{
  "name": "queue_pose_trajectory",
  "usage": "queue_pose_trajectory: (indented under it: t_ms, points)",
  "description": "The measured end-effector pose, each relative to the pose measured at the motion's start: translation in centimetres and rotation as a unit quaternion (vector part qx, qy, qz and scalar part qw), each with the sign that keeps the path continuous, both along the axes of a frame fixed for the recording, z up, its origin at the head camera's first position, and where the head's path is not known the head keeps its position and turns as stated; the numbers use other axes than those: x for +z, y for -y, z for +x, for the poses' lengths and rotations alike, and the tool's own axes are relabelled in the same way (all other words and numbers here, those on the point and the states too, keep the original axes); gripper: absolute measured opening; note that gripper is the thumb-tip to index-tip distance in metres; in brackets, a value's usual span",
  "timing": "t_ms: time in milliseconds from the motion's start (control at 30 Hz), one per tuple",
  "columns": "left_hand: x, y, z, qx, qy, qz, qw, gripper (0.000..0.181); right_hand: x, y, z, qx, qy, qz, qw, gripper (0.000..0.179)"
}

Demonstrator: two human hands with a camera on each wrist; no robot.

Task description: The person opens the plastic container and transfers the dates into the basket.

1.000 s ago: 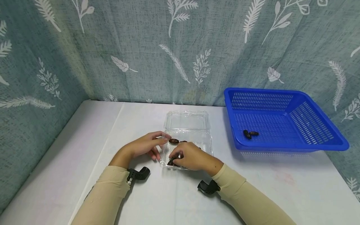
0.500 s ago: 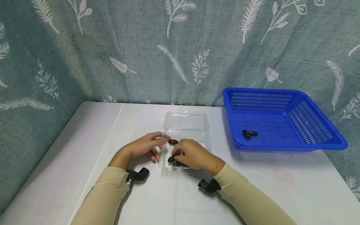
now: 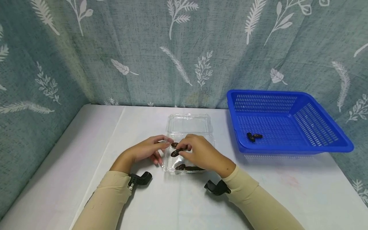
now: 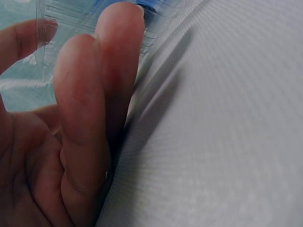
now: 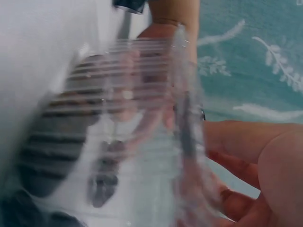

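A dark date [image 3: 174,153] is pinched by the right hand [image 3: 204,155] above the floor of the open clear box [image 3: 170,162], at whose left wall the left hand [image 3: 146,149] is placed with fingers loosely extended. Since only part of the date appears to be gripped, it could be dropped if the pinch were loosened; the light box could be shifted if bumped or pressed unevenly.

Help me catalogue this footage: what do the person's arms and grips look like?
The left sleeve and right sleeve are plain beige and long, creased near the ends. At those ends, the left device and right device are black and bent, with no cable in view. The left grip and right grip wear no gloves.
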State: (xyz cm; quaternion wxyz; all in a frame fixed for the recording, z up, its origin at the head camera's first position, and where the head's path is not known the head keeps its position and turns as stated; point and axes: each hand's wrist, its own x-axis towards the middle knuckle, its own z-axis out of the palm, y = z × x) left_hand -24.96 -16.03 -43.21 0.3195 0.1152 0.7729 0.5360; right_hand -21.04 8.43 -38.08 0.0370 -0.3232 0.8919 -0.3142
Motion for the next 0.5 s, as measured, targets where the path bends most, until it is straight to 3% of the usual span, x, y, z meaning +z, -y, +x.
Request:
queue_pose_trajectory:
  t_ms: [500]
  points:
    - [0.0,-0.1,0.1,0.002,-0.001,-0.002,1.0000,0.047,2.5,-2.3,-0.5,-0.077,-0.063,-0.104,0.9896,0.014]
